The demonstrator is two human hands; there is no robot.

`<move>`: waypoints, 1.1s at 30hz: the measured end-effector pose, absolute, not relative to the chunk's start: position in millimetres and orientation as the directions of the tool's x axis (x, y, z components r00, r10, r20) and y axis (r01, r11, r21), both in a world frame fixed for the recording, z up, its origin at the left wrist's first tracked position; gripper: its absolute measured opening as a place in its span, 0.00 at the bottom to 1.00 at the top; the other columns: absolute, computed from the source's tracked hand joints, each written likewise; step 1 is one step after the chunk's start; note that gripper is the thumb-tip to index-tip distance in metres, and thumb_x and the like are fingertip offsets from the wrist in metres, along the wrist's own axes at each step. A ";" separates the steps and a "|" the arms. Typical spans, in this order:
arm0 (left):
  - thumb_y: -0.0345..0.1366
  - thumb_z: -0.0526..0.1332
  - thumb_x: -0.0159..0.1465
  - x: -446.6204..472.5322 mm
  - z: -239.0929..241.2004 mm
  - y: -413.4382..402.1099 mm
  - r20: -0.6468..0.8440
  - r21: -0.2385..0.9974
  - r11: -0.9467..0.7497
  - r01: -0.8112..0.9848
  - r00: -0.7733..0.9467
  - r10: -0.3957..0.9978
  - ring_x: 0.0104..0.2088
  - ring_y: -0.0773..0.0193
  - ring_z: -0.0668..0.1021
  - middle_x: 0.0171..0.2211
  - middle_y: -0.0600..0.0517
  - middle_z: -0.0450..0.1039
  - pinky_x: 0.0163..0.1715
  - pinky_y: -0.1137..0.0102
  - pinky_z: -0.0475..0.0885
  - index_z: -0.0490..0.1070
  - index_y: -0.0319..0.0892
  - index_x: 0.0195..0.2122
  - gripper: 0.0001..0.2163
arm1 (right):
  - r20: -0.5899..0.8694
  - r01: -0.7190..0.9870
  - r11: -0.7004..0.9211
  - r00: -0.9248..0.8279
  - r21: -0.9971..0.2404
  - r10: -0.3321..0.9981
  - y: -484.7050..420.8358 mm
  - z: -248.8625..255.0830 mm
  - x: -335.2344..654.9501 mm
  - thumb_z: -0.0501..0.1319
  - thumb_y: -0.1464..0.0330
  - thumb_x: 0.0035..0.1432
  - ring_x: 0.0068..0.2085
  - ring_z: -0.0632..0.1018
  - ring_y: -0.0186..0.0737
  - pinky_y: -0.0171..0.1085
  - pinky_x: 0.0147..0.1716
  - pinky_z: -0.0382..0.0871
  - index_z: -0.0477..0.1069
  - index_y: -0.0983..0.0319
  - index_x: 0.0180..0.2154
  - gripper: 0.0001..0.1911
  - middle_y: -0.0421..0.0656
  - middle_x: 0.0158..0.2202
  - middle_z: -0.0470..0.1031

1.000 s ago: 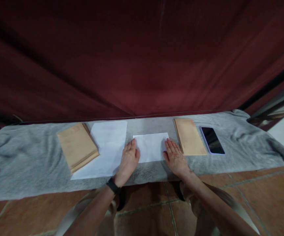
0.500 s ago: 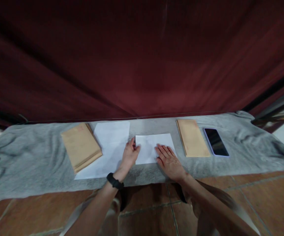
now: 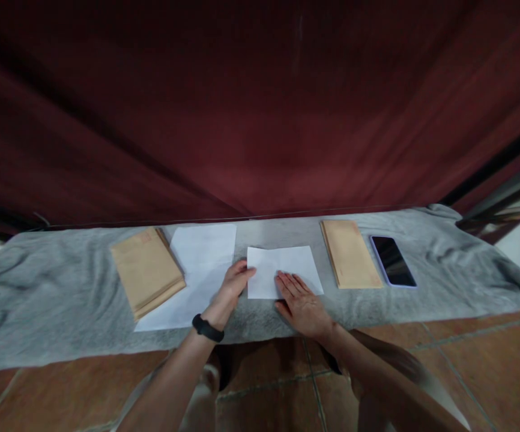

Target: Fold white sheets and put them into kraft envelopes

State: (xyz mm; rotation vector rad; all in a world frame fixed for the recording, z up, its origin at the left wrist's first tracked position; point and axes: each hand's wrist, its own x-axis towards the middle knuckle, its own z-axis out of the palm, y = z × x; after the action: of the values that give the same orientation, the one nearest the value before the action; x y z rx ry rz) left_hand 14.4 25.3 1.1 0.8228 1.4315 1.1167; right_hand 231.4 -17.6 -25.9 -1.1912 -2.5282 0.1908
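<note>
A folded white sheet of paper (image 3: 264, 282) lies in front of me on the grey cloth. At its left edge, my left hand (image 3: 233, 285) has the thumb on top and the fingers curled at the side, gripping the edge. My right hand (image 3: 302, 303) lies flat on the lower middle of the paper, its fingers stretched out to the upper left. Larger white sheets (image 3: 201, 258) lie to the left of my left hand. A stack of brown envelopes (image 3: 147, 270) rests partly on them.
Right of the folded paper lies another pile of brown envelopes (image 3: 354, 255), with a phone (image 3: 393, 261) beside it. A grey cloth (image 3: 62, 288) covers the narrow surface. A dark red curtain (image 3: 260, 120) hangs behind, and tiled floor (image 3: 264, 408) shows below.
My left thumb has come onto the paper's left edge, with the fingers now closed there. My right hand has slid slightly left and toward me over the paper.
</note>
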 end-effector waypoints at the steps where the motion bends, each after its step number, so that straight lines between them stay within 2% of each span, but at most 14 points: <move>1: 0.38 0.71 0.48 14.3 4.8 24.2 -0.338 0.940 0.326 -0.101 -0.157 0.928 0.24 0.66 0.76 0.28 0.52 0.78 0.25 0.73 0.68 0.76 0.39 0.34 0.13 | 0.246 0.730 0.631 -0.582 -0.261 0.775 -17.5 -24.4 230.3 0.53 0.63 0.69 0.70 0.61 0.48 0.52 0.69 0.57 0.53 0.67 0.70 0.32 0.53 0.70 0.57; 5: 0.39 0.72 0.49 17.1 17.6 24.2 -0.369 0.917 0.342 -0.206 -0.109 0.923 0.26 0.66 0.78 0.30 0.52 0.80 0.26 0.74 0.70 0.76 0.40 0.37 0.15 | 0.253 0.761 0.574 -0.517 -0.303 0.818 -10.5 -10.8 232.1 0.50 0.74 0.65 0.68 0.64 0.47 0.49 0.68 0.59 0.56 0.68 0.69 0.31 0.52 0.70 0.59; 7: 0.43 0.71 0.53 19.2 22.6 27.3 -0.371 0.888 0.336 -0.313 -0.057 0.927 0.31 0.64 0.81 0.34 0.49 0.81 0.30 0.72 0.73 0.76 0.40 0.39 0.16 | 0.283 0.747 0.536 -0.457 -0.392 0.844 -3.2 0.4 237.9 0.47 0.79 0.63 0.67 0.66 0.45 0.48 0.68 0.60 0.59 0.66 0.68 0.33 0.50 0.69 0.62; 9: 0.51 0.66 0.59 20.8 25.6 31.1 -0.372 0.850 0.345 -0.398 0.009 0.928 0.36 0.60 0.82 0.37 0.45 0.82 0.35 0.68 0.76 0.76 0.40 0.41 0.19 | 0.337 0.674 0.507 -0.379 -0.538 0.862 4.9 13.1 246.0 0.47 0.79 0.62 0.67 0.67 0.44 0.48 0.68 0.60 0.59 0.62 0.68 0.34 0.48 0.68 0.64; 12: 0.54 0.59 0.65 24.1 25.7 33.4 -0.396 0.816 0.396 -0.421 0.092 0.914 0.40 0.56 0.83 0.41 0.41 0.82 0.40 0.64 0.78 0.75 0.39 0.45 0.22 | 0.388 0.420 0.419 -0.162 -0.805 0.907 15.5 30.2 256.8 0.49 0.71 0.67 0.65 0.69 0.45 0.50 0.67 0.60 0.64 0.59 0.66 0.27 0.46 0.64 0.69; 15: 0.46 0.64 0.64 32.4 22.0 29.6 -0.396 0.821 0.404 -0.403 0.108 0.912 0.44 0.56 0.83 0.46 0.41 0.81 0.45 0.62 0.78 0.73 0.41 0.50 0.18 | 0.258 0.067 0.251 0.147 -0.966 0.955 21.7 40.9 258.5 0.55 0.59 0.69 0.61 0.74 0.47 0.51 0.64 0.64 0.71 0.60 0.59 0.22 0.46 0.56 0.77; 18: 0.40 0.69 0.60 46.0 18.3 24.0 -0.396 0.808 0.391 -0.441 0.087 0.914 0.46 0.56 0.83 0.48 0.43 0.80 0.48 0.60 0.78 0.72 0.42 0.51 0.19 | 0.056 -0.277 0.136 0.280 -0.951 0.958 24.1 44.0 250.3 0.61 0.55 0.64 0.57 0.77 0.47 0.48 0.59 0.70 0.72 0.60 0.56 0.24 0.46 0.51 0.80; 21: 0.40 0.72 0.56 58.8 16.1 20.8 -0.395 0.769 0.412 -0.489 0.143 0.907 0.47 0.54 0.83 0.48 0.43 0.81 0.49 0.59 0.78 0.74 0.41 0.47 0.19 | -0.055 -0.454 0.047 0.209 -0.890 0.976 24.0 40.4 238.7 0.63 0.54 0.62 0.53 0.80 0.46 0.46 0.52 0.76 0.72 0.59 0.54 0.23 0.45 0.49 0.81; 23: 0.40 0.73 0.54 63.7 14.5 20.5 -0.378 0.765 0.396 -0.508 0.143 0.915 0.47 0.54 0.82 0.47 0.43 0.81 0.48 0.61 0.78 0.75 0.40 0.47 0.20 | -0.081 -0.471 0.005 0.163 -0.882 0.983 23.5 35.2 233.4 0.63 0.54 0.62 0.51 0.81 0.46 0.45 0.48 0.77 0.73 0.59 0.51 0.21 0.45 0.49 0.82; 26: 0.36 0.74 0.51 64.1 10.2 22.9 -0.361 0.807 0.333 -0.487 0.039 0.932 0.45 0.56 0.83 0.46 0.45 0.82 0.44 0.64 0.78 0.76 0.41 0.48 0.22 | -0.120 -0.454 -0.042 0.144 -0.890 0.982 23.9 25.4 232.9 0.66 0.56 0.57 0.46 0.82 0.47 0.44 0.45 0.78 0.75 0.59 0.45 0.18 0.45 0.46 0.83; 29: 0.34 0.73 0.49 59.4 4.4 28.7 -0.351 0.864 0.299 -0.405 -0.058 0.935 0.41 0.56 0.83 0.43 0.47 0.83 0.41 0.64 0.77 0.76 0.41 0.47 0.22 | -0.201 -0.443 -0.109 0.166 -0.890 0.965 27.5 15.7 240.1 0.70 0.60 0.51 0.40 0.82 0.45 0.41 0.39 0.78 0.76 0.61 0.40 0.17 0.44 0.40 0.83; 33: 0.33 0.73 0.48 52.4 -1.3 36.9 -0.296 0.930 0.250 -0.270 -0.144 0.944 0.40 0.54 0.83 0.40 0.47 0.83 0.44 0.61 0.77 0.77 0.39 0.45 0.22 | -0.274 -0.391 -0.180 0.198 -0.903 0.941 34.6 7.4 251.9 0.72 0.62 0.44 0.33 0.81 0.43 0.40 0.32 0.76 0.76 0.61 0.35 0.16 0.43 0.34 0.82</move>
State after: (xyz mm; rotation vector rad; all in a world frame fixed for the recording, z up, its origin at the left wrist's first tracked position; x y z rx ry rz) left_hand 52.4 36.9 -1.3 0.7285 1.2694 1.2348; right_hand 251.9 34.6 7.4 -1.1949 -0.6283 1.3391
